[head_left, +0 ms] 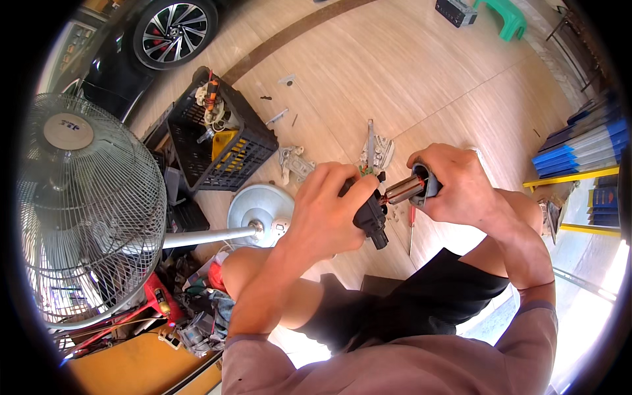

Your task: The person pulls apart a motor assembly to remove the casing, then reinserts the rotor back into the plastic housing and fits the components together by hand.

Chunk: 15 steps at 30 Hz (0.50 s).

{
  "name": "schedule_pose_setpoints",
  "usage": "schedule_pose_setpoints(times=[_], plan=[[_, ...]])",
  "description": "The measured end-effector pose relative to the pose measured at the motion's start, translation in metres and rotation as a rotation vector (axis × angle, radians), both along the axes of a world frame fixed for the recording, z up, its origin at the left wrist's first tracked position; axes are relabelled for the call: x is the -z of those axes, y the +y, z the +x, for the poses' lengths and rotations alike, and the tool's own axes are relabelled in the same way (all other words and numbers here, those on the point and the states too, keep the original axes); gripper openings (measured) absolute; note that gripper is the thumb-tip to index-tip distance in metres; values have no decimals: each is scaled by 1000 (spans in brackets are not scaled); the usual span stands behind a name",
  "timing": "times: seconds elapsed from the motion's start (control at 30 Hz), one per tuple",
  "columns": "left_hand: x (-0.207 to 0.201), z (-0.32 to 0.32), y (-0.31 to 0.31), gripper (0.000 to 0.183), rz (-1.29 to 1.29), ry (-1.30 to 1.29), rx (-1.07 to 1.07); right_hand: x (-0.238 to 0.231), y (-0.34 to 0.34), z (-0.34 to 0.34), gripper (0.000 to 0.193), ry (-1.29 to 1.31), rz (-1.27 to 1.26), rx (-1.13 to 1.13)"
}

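My left hand (pixel 329 210) is closed around a black plastic motor end piece (pixel 372 220) with a connector at its lower end. In my right hand (pixel 464 184) is a grey metal motor casing (pixel 431 185), its open mouth partly visible. Between the two hands a motor armature (pixel 403 190) with copper-coloured windings bridges the parts. One end of it lies at the black piece, the other at the casing; its exact seating is hidden by my fingers. On the floor beyond lie a pale metal part (pixel 382 155) and a grey casting (pixel 294 163). A thin red-handled tool (pixel 413 216) lies below the casing.
A large fan (pixel 92 210) with a round base (pixel 243 204) stands at left. Behind it is a black crate (pixel 253 148) of parts, near a car wheel (pixel 175 33). Blue boxes (pixel 579 148) are stacked at right. A green stool (pixel 510 20) stands far off.
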<state>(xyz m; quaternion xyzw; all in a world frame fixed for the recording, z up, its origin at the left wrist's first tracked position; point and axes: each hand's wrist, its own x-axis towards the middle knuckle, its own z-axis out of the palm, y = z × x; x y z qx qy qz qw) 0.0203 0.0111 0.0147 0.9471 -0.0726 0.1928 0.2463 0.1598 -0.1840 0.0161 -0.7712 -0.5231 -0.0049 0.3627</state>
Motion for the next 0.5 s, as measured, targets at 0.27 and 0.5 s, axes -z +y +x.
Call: schedule_pose_setpoints(times=[0.27, 0.5], plan=[[-7, -4, 3, 52, -57, 5, -72, -12, -7, 13, 23, 182, -12, 218], [-5, -2, 4, 54, -71, -50, -26, -3, -7, 8, 26, 242, -75, 197]])
